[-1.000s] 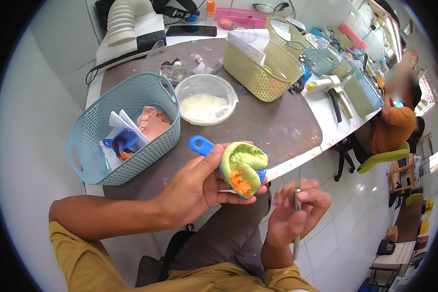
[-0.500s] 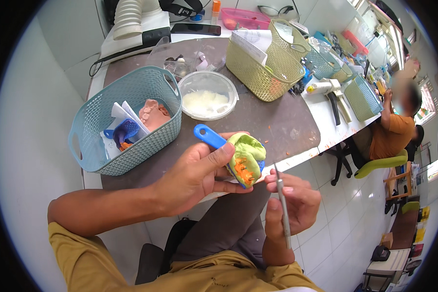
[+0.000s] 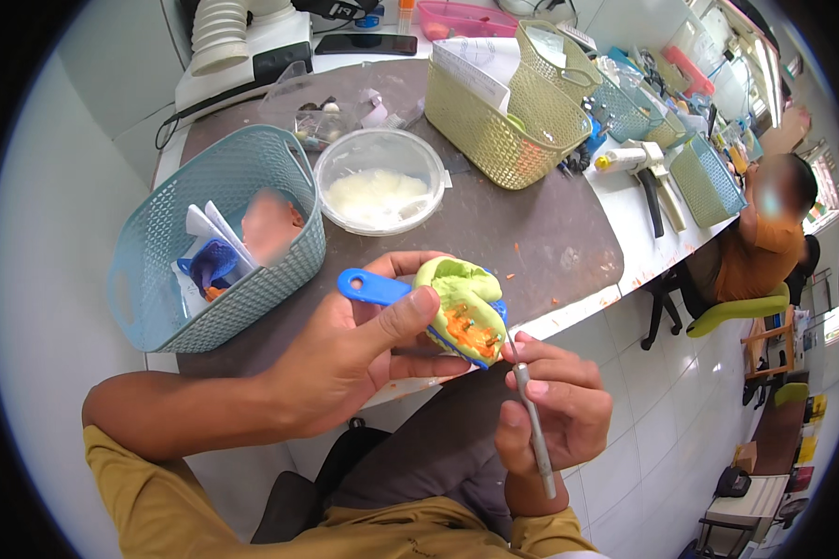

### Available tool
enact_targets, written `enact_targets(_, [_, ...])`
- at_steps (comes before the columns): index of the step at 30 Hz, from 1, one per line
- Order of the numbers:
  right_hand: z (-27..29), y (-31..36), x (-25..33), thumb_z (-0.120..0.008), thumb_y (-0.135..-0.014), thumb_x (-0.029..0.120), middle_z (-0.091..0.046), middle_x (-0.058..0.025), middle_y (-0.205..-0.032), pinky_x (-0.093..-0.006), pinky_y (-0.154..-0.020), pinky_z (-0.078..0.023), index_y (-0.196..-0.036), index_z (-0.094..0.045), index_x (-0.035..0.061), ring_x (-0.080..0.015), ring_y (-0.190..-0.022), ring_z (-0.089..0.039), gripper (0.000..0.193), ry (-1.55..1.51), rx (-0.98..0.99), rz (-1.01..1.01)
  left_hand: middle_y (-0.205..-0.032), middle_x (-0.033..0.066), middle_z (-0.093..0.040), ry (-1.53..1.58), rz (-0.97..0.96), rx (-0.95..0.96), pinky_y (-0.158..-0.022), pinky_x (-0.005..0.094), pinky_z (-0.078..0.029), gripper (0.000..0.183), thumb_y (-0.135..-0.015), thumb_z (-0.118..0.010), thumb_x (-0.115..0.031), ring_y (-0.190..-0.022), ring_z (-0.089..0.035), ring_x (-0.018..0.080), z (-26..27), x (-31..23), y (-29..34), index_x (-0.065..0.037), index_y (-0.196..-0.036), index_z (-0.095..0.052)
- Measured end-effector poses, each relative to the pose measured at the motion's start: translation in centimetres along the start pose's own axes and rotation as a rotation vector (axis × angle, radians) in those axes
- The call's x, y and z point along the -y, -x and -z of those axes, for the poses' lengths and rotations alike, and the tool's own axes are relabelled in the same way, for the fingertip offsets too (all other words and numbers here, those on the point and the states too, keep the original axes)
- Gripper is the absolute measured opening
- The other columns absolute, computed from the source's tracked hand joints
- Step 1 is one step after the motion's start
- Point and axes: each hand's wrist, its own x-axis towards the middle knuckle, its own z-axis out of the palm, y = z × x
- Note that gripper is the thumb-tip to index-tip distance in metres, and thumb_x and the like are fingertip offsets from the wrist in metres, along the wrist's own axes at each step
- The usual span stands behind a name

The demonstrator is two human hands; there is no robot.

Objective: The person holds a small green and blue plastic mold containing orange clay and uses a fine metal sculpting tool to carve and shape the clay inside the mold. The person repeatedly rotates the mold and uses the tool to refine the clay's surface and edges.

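My left hand (image 3: 345, 359) is closed around a blue dental impression tray (image 3: 371, 287), its handle pointing to the upper left. The tray is filled with a pale green dental impression (image 3: 457, 279). Orange material (image 3: 471, 333) lines the impression's near right part, with several small dark pin-like bits standing in it. A slim grey metal scalpel (image 3: 534, 419) is gripped by my right hand (image 3: 564, 405), its thin tip pointing up beside the tray's right edge. Whether the tip touches the impression I cannot tell.
A blue-grey basket (image 3: 242, 312) at left holds papers, another blue tray and a pink dental model. Behind sit a round tub (image 3: 382, 224) with whitish contents and a yellow-green basket (image 3: 503, 154). A dispensing gun (image 3: 657, 182) lies rightward. A person (image 3: 764, 228) sits far right.
My left hand has moved slightly left with the tray and turned it, showing more of the orange part. The scalpel's tip has come closer to the impression's right edge. The view has shifted a little.
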Motion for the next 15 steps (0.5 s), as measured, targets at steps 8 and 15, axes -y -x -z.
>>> enact_targets(8, [0.36,0.03,0.22,-0.074,-0.072,-0.003,-0.066,-0.0147,-0.081,-0.0462,-0.083,-0.059,-0.095,-0.055,0.0021,-0.0347,-0.091,-0.071,0.030,0.030,0.044,-0.033,-0.133,0.0133,-0.051,0.034,-0.032,-0.008,-0.100,0.0396,-0.051,0.055,-0.093,-0.064,-0.015,-0.119,-0.056,0.0233,-0.42,-0.14,-0.06,-0.005,-0.137,-0.033])
enact_targets(15, [0.81,-0.05,0.05,-0.065,-0.078,-0.001,-0.064,-0.0182,-0.076,-0.0475,-0.083,-0.057,-0.092,-0.053,-0.0017,-0.0383,-0.088,-0.070,0.019,0.066,0.122,0.047,-0.135,0.0130,-0.049,-0.052,-0.074,-0.005,-0.101,0.0435,-0.049,0.063,-0.089,-0.070,-0.019,-0.124,-0.052,0.0239,-0.22,0.37,0.00,-0.009,-0.139,-0.032])
